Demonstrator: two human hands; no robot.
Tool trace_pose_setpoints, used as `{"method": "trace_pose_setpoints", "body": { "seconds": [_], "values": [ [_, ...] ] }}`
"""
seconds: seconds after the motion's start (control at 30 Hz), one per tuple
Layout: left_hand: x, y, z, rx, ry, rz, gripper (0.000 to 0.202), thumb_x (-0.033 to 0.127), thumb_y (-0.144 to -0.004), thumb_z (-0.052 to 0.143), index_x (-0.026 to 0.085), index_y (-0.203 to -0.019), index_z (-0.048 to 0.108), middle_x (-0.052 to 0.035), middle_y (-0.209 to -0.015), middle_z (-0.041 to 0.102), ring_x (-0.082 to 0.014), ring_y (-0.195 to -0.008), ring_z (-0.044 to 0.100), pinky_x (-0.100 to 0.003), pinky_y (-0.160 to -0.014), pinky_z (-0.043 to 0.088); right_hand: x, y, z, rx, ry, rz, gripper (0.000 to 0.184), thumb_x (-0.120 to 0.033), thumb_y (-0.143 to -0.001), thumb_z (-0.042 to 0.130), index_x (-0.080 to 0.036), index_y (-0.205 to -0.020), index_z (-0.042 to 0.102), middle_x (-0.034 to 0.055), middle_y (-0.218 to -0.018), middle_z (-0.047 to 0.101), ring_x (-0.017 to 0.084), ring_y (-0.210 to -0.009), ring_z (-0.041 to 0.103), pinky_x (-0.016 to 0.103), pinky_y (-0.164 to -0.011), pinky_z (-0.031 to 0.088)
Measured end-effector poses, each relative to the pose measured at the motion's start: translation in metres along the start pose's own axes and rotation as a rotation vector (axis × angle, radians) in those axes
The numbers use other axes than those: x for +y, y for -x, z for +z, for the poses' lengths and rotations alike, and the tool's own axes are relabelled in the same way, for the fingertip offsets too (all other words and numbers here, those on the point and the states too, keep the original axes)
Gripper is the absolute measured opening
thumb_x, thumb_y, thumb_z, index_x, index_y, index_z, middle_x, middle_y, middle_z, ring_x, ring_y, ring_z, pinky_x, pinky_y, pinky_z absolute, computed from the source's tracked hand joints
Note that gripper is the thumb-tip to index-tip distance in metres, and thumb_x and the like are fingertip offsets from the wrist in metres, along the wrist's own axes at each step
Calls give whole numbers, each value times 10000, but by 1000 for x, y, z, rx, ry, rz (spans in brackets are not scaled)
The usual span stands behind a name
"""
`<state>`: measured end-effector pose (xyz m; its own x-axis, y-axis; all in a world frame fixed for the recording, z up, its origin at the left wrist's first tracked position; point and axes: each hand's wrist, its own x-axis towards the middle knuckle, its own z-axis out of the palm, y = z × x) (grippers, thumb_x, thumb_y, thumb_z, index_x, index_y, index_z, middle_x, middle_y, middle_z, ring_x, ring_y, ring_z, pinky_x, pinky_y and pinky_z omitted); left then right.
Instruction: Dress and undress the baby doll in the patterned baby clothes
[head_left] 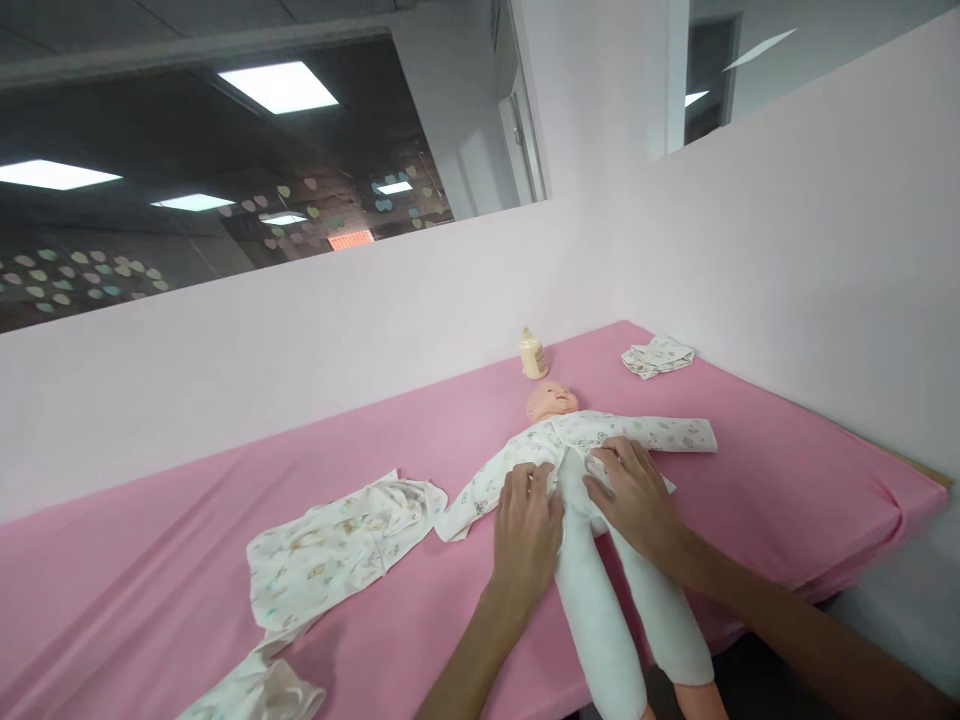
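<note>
A baby doll (553, 400) lies on its back on the pink-covered table, its head away from me and its legs towards me. It wears a patterned white baby shirt (495, 470) with both sleeves spread out, and white leggings (600, 610). The shirt parts at the front, showing plain white below the neck. My left hand (527, 525) is closed on the shirt's left front edge at the doll's side. Opposite it, my right hand (637, 500) has its fingers bent round the right front edge; the fingertips are partly hidden in the cloth.
Left of the doll lies a crumpled patterned garment (337, 550), with more patterned cloth (262, 690) at the near edge. A cream pump bottle (533, 357) stands behind the doll's head. Folded patterned cloth (657, 356) rests at the far right corner. White walls border the pink sheet (187, 560).
</note>
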<state>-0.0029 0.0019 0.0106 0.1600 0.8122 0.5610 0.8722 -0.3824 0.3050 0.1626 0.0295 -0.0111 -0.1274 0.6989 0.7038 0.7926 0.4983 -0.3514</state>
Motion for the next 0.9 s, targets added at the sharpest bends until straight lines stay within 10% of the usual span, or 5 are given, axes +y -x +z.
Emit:
{"method": "trace_pose_setpoints", "body": {
  "seconds": [0.2, 0.5, 0.9],
  "values": [
    [5, -1, 0, -89, -107, -73, 240, 131, -900, 363, 179, -826, 586, -57, -868, 563, -173, -778, 535, -288, -666, 410, 0, 4, 3, 31, 85, -44, 137, -119, -860, 475, -180, -829, 595, 64, -810, 592, 224, -812, 528, 374, -748, 460],
    [8, -12, -14, -277, -67, -424, 269, 363, -924, 370, 156, -948, 540, -89, -979, 649, -230, -896, 588, -325, -752, 412, 5, 4, 10, 46, 54, -7, 221, -50, -802, 451, -182, -864, 618, 52, -820, 616, 212, -802, 558, 339, -704, 455],
    [-22, -14, -6, -291, -232, -192, 339, 141, -917, 318, 148, -1167, 547, -116, -1093, 614, -228, -966, 590, -344, -793, 428, 6, 6, 12, 41, -54, 60, 194, -90, -814, 430, -192, -846, 591, 51, -828, 611, 220, -839, 542, 350, -738, 443]
  ]
}}
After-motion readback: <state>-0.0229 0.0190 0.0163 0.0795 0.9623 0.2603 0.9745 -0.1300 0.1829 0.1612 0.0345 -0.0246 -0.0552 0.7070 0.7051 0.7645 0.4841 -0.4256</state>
